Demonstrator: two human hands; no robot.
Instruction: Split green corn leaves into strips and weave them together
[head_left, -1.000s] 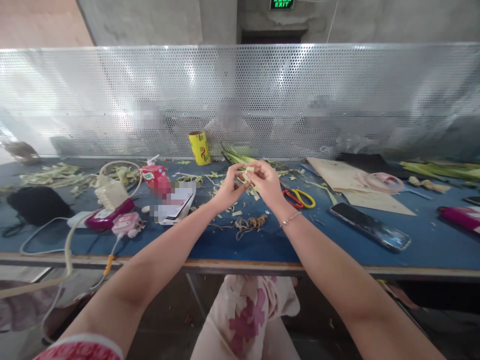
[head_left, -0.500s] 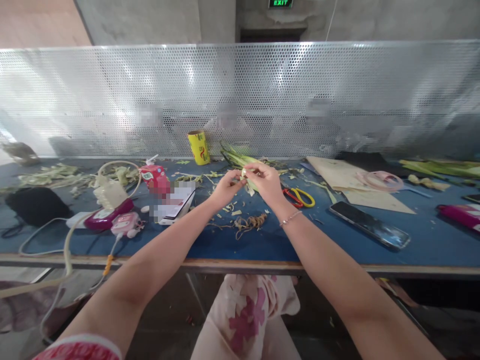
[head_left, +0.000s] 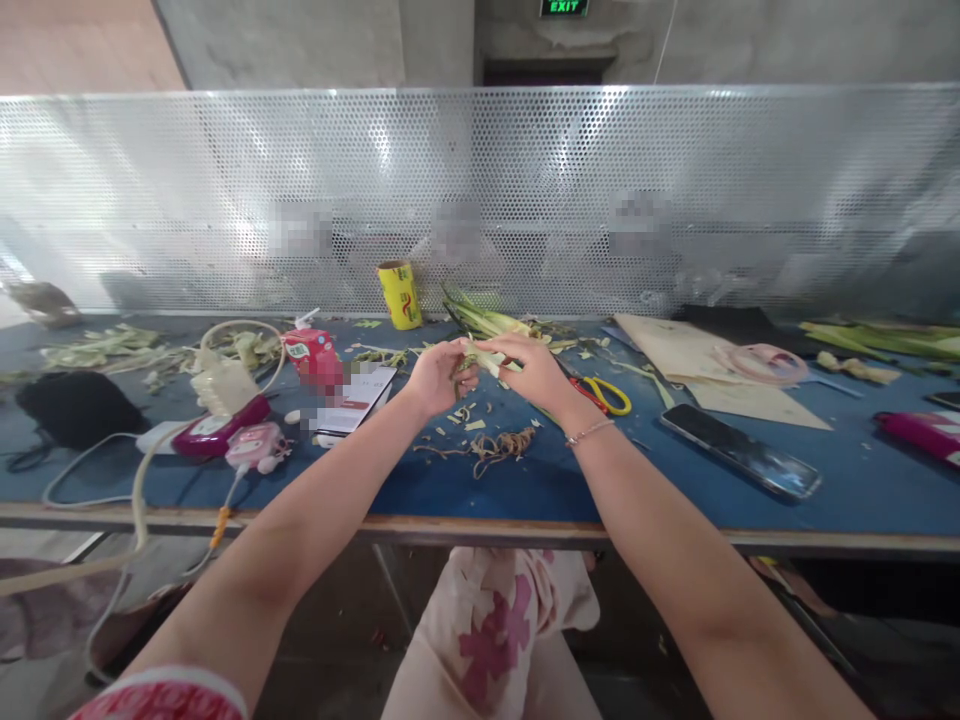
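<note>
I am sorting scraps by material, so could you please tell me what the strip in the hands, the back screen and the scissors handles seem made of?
The strip between the left hand and right hand looks like plant leaf: pale green, matte, fibrous. The screen seems sheet metal: shiny, evenly perforated. The scissors handles look like smooth plastic, red and yellow.

on the table (head_left: 675, 500), our left hand (head_left: 435, 375) and right hand (head_left: 534, 372) meet on a leaf strip (head_left: 480, 358). before them lies a tangle of fibres (head_left: 499, 442). the scissors (head_left: 600, 395) lie just right of the right hand, and the phone (head_left: 739, 452) further right. behind the hands stands a roll (head_left: 399, 295), against the mesh screen (head_left: 225, 200).
</note>
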